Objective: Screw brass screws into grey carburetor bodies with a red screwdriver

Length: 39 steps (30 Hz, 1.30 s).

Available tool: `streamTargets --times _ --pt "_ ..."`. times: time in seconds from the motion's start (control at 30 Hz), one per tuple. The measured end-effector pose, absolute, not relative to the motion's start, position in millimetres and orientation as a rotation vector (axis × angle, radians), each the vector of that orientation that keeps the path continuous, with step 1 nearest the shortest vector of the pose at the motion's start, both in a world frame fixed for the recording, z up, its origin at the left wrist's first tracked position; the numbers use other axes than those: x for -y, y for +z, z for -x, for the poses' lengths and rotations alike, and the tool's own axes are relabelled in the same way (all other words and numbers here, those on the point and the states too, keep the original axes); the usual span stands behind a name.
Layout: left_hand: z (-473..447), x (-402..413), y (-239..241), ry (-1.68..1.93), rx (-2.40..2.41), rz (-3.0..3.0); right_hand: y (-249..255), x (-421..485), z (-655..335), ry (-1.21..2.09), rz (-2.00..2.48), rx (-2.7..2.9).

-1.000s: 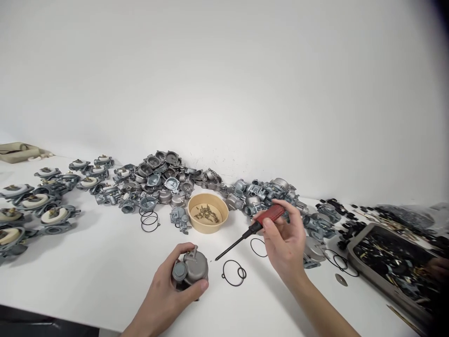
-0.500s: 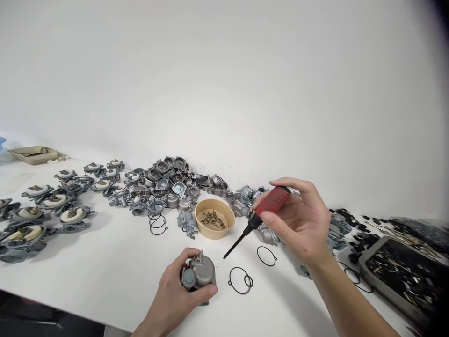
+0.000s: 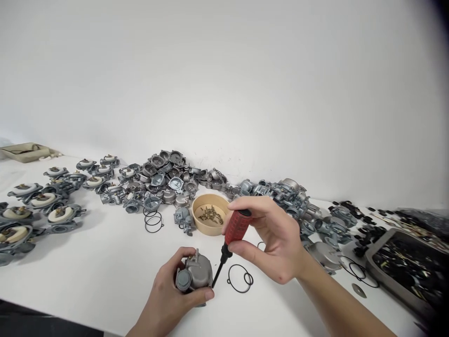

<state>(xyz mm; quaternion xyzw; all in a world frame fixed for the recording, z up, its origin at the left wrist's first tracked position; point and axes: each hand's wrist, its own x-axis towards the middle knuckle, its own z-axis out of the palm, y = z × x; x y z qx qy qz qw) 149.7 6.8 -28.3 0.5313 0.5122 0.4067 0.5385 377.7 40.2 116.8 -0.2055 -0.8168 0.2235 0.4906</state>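
Note:
My left hand is wrapped round a grey metal carburetor, its rounded bowl facing up, near the table's front edge. Between the fingers and thumb of my right hand is a screwdriver with a red and black handle. Its dark shaft slants down to the left, and the tip is at the right edge of the carburetor, close to my left thumb. Whether a screw sits under the tip is too small to tell. Beside the carburetor lies a black rubber ring with a smaller ring overlapping it.
Behind my hands stands a round tan tub of small screws. Metal bowls are heaped along the wall. Carburetor bodies with white floats cover the left side. At right is a metal tray of small dark and brass parts.
My right hand has moved left and down, bringing the screwdriver tip from above the table to the carburetor's right edge. The screwdriver is now steeper. My left hand still holds the carburetor.

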Motion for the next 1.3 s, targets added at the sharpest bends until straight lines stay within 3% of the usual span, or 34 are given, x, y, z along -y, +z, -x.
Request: streamTargets --times 0.6,1.3 --pt "-146.4 -9.4 -31.1 0.878 -1.18 -1.323 103.7 -50.6 -372.9 0.528 0.385 1.983" --pt "-135.9 -15.7 -34.2 0.871 -0.999 -1.391 121.2 -27.6 -373.0 0.681 0.162 2.121"
